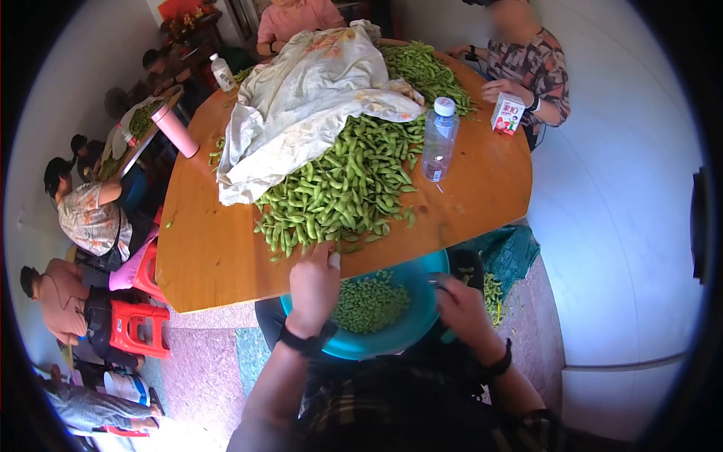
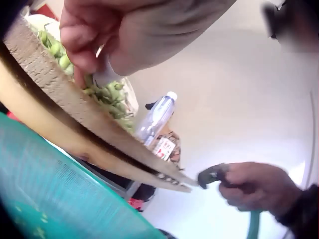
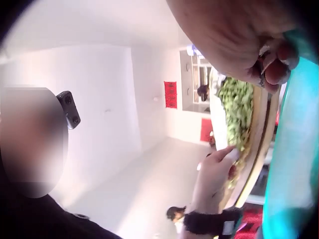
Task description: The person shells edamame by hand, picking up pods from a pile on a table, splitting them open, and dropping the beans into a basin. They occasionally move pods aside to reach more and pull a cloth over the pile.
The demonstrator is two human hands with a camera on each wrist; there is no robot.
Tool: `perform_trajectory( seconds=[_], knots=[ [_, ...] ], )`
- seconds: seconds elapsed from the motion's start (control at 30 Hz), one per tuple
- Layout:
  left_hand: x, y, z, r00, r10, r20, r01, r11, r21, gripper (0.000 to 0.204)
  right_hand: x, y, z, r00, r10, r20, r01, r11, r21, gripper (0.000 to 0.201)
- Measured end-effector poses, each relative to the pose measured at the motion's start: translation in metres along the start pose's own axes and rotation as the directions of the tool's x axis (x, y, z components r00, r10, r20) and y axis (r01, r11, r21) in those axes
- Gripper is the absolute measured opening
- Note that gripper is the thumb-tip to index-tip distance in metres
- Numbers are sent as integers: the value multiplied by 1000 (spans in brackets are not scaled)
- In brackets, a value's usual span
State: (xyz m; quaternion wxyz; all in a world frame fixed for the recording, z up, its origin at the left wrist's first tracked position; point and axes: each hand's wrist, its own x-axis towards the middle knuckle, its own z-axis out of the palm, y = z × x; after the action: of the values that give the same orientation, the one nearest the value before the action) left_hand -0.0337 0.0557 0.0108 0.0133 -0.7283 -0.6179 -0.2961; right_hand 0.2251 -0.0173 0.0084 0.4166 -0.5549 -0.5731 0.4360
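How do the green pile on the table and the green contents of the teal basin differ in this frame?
The pods on the table are long whole pods in a big heap, partly under a white cloth; the beans in the teal basin are small and round, in a much smaller heap. The left hand reaches the pods; the right hand grips the basin's rim. Both are green.

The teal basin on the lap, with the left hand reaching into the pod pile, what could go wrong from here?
1. The teal basin of shelled beans sits below the table edge with only the right hand at its rim; a knock might tip it.
2. The left hand pulls from the heap's near edge; loose pods there could slide off the table.
3. The water bottle stands right against the heap and might topple if the pods shift.
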Motion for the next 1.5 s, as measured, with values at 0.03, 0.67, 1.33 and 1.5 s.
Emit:
perform_trajectory(
  seconds=[0.03, 0.67, 1.33, 1.5],
  knots=[
    [-5, 3, -3, 993, -64, 103, 92, 952, -293, 21, 7, -10, 8, 994, 35, 104, -40, 998, 40, 16],
    [-64, 49, -2, 964, 16, 264, 164, 749, -643, 39, 6, 9, 57, 971, -95, 221, 54, 981, 185, 14],
    [-74, -4, 36, 669, 28, 743, 739, 85, -669, 26, 11, 28, 63, 848, 355, 393, -498, 787, 364, 15],
    [-68, 5, 40, 571, -44, 820, 813, -111, -572, 29, 18, 53, 76, 951, 185, 248, -233, 955, 182, 15]
  ],
)
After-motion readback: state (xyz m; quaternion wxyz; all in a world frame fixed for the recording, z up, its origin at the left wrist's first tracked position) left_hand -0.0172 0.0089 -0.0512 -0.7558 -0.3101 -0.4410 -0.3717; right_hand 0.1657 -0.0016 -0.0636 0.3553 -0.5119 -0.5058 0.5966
